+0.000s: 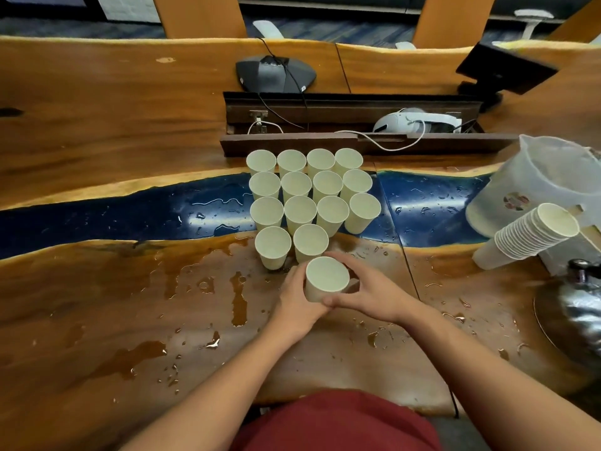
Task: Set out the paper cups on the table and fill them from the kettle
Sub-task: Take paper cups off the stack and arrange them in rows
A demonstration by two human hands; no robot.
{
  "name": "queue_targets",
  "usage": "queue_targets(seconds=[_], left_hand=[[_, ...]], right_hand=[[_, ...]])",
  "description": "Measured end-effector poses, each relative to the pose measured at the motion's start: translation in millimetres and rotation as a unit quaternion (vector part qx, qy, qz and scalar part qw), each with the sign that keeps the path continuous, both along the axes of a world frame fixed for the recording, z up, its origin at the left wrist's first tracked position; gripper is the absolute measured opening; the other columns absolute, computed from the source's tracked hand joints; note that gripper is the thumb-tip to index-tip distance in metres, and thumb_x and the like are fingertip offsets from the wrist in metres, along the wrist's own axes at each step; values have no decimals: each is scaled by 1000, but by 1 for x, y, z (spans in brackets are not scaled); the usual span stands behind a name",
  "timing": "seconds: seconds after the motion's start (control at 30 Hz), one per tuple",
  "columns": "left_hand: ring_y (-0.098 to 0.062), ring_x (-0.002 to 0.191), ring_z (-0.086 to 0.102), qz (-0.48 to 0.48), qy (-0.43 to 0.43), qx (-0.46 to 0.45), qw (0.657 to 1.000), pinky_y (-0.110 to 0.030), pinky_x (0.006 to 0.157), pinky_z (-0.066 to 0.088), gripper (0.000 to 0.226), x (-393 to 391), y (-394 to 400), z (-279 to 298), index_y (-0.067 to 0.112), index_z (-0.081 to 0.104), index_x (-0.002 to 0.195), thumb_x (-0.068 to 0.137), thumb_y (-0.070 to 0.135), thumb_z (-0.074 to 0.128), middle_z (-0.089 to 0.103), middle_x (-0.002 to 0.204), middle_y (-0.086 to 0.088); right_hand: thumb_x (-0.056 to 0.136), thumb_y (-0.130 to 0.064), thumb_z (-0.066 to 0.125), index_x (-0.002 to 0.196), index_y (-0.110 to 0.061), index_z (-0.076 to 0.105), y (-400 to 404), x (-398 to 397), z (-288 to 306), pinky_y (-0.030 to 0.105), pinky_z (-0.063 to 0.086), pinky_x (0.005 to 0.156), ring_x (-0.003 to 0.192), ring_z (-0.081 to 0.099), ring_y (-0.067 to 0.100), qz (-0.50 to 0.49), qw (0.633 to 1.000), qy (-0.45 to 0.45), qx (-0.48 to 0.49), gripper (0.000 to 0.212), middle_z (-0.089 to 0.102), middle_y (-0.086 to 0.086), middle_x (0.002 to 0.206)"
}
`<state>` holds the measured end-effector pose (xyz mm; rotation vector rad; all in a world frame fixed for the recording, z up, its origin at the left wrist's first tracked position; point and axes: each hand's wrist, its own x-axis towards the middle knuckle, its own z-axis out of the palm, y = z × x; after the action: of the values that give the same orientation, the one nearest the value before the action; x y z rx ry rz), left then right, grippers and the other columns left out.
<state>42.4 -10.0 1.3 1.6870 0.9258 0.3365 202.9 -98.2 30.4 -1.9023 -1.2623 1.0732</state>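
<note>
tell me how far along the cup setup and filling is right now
Done: fourteen paper cups stand in rows on the wet table, three rows of four plus two nearer. In hand: the left hand and right hand hold one more cup, at the front row. Left: a stack of cups lies at the right, and the set-out cups look empty, so filling seems not yet done.
</note>
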Motion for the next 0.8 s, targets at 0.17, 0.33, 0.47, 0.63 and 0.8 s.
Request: queue_targets(seconds=[0.17,0.33,0.47,0.63,0.8], left_hand=[[-8,127,44,-78,40,-7,996,-25,106,36,83,14,-3,-4,30,42,144,73,24,85,47,139,7],[-18,139,39,-91,136,-55,985,-40,115,35,85,15,2,-16,26,28,154,83,24,74,34,156,0],[-17,138,39,-76,149,-66,984,-38,115,34,82,19,8,-16,22,25,154,86,22,70,35,156,1],[-19,139,38,-63,156,-57,984,-37,116,32,76,24,13,-14,18,29,153,88,22,67,36,156,-2],[-17,138,40,-64,151,-53,985,-34,116,31,64,19,9,-15,18,39,149,90,18,64,39,153,-1]], right_hand=[[68,-40,87,133,-35,50,-12,18,-2,31,52,95,114,57,4,-82,995,-58,-1,75,59,-18,124],[70,-44,87,134,-32,47,-12,31,-14,23,37,96,115,47,4,-163,978,-127,-10,77,55,-12,130],[74,-45,83,137,-30,46,4,29,-22,33,44,100,123,53,17,-176,973,-145,-33,75,57,-5,137],[78,-40,80,130,-25,45,28,27,-20,38,47,93,119,58,24,-185,974,-133,-6,64,61,1,130],[78,-27,82,140,-22,38,33,29,-25,36,43,100,126,53,26,-186,977,-98,-29,76,55,3,139]])
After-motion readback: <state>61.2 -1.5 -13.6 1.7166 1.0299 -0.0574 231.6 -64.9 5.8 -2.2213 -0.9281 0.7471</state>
